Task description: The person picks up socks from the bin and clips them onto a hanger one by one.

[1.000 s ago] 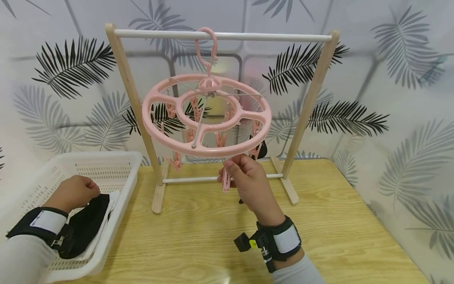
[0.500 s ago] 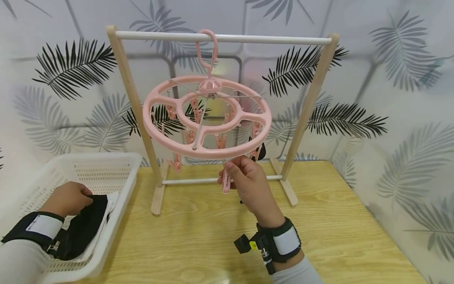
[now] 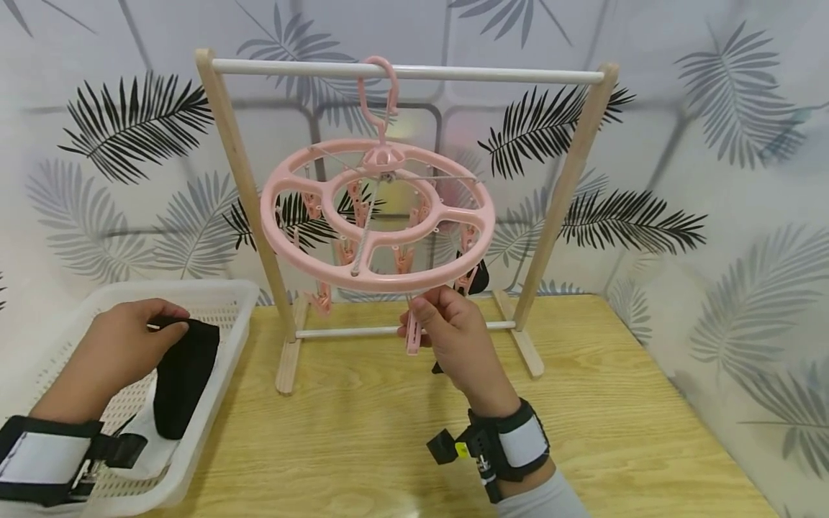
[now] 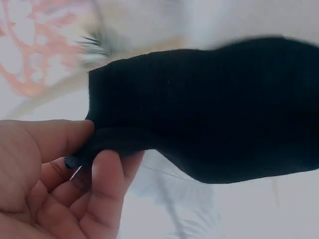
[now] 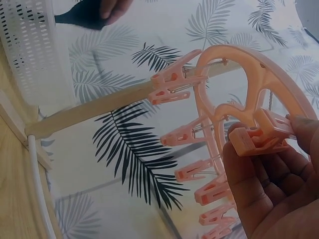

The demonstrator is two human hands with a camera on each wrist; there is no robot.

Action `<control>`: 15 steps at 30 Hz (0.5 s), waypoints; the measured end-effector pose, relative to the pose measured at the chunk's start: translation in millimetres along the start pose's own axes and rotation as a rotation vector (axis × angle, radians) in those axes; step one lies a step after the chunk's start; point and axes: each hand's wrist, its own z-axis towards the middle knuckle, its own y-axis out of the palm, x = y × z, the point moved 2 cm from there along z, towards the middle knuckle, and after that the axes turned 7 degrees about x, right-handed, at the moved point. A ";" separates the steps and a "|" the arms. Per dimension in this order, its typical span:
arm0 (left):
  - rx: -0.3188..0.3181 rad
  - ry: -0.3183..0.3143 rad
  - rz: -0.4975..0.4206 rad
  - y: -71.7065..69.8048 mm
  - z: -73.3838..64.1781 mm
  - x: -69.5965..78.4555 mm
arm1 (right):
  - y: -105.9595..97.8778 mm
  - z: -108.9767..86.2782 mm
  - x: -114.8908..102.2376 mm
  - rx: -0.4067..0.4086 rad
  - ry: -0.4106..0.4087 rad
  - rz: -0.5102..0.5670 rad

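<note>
My left hand (image 3: 126,345) pinches a black sock (image 3: 188,374) by one end, over the white basket (image 3: 245,309); in the left wrist view the sock (image 4: 199,109) stretches off to the right from the thumb and fingers. With thumb and fingers, my right hand (image 3: 456,338) grips a pink clothespin (image 3: 413,334) that hangs under the front rim of a round pink drying hanger (image 3: 382,277). Close up in the right wrist view, the clothespin (image 5: 264,132) sits between thumb and fingers. Several other pink clothespins (image 5: 179,137) dangle from the hanger.
A wooden stand (image 3: 563,180) with a white top bar (image 3: 492,73) carries the hanger on the wooden-looking table (image 3: 583,403). White cloth (image 3: 145,446) lies in the basket. Something black (image 3: 479,278) hangs at the hanger's right side, partly hidden.
My left hand has lifted the black sock from the white cloth, up and to the right within the basket's outline. The right hand stays on the clothespin.
</note>
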 end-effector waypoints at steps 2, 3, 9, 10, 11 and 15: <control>0.060 0.016 -0.017 -6.7 -5.7 16.5 | 0.0 -0.2 -0.3 0.003 0.003 -0.002; 0.088 0.018 -0.027 -9.5 -8.9 24.4 | 0.1 -0.3 -0.5 0.005 0.004 -0.001; 0.216 0.043 -0.109 -17.9 -28.9 67.7 | 0.5 -0.8 -2.0 0.006 0.000 -0.003; 0.233 0.051 -0.122 -17.8 -32.2 74.7 | 0.4 -1.0 -2.1 0.007 0.001 -0.004; 0.249 0.059 -0.140 -17.6 -35.6 81.4 | 0.2 -1.2 -2.2 0.007 0.002 -0.004; 0.262 0.086 -0.210 -9.8 -47.2 109.3 | -0.4 -1.2 -2.9 0.012 -0.002 -0.002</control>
